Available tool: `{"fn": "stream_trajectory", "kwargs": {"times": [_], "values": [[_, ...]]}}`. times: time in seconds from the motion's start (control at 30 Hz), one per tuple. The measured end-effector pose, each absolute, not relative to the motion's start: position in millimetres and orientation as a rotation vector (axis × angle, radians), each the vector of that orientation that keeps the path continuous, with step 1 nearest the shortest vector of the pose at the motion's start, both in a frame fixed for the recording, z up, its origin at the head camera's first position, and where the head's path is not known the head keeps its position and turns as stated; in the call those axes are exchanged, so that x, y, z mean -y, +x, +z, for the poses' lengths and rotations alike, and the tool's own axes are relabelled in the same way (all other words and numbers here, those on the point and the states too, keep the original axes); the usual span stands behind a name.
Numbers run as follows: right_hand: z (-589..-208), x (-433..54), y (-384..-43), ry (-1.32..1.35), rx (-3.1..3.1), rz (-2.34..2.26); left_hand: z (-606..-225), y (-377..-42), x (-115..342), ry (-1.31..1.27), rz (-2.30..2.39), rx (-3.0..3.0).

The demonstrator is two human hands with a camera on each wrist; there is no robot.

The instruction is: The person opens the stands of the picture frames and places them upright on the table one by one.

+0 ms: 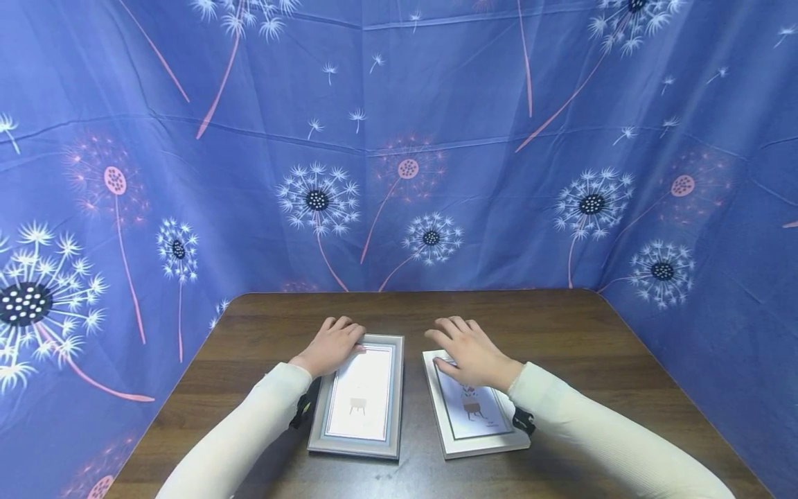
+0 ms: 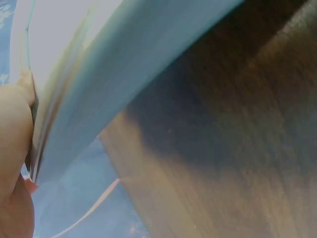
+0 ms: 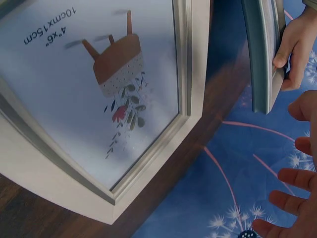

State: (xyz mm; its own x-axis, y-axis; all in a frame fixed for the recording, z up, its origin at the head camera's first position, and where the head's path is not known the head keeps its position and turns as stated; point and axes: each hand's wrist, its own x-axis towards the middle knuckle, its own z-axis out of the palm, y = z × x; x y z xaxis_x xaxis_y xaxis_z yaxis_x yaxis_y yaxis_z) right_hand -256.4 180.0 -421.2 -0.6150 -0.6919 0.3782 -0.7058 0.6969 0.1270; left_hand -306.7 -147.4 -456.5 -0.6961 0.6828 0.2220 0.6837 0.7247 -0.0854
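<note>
A blue dandelion-print cloth [image 1: 486, 173] curtains the space behind and beside a dark wooden table [image 1: 580, 333]; on the table lie two picture frames side by side, just apart; the grey frame [image 1: 358, 396] sits to the left, and the left hand [image 1: 330, 344] grips its far end, fingers curled over the edge; the white frame [image 1: 470, 409], showing a plant-on-stool print, sits to the right, and the right hand [image 1: 467, 350] rests over its far end, fingers loosely spread.
</note>
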Motion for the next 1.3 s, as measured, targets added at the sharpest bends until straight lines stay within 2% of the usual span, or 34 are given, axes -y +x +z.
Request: {"fn": "stream_trajectory", "kwargs": {"times": [1.3], "values": [[-406.8,-206.2,-266.6,0.953,2.445,0.150,-396.7,-280.3,141.6,-1.095,0.126,2.437]]}}
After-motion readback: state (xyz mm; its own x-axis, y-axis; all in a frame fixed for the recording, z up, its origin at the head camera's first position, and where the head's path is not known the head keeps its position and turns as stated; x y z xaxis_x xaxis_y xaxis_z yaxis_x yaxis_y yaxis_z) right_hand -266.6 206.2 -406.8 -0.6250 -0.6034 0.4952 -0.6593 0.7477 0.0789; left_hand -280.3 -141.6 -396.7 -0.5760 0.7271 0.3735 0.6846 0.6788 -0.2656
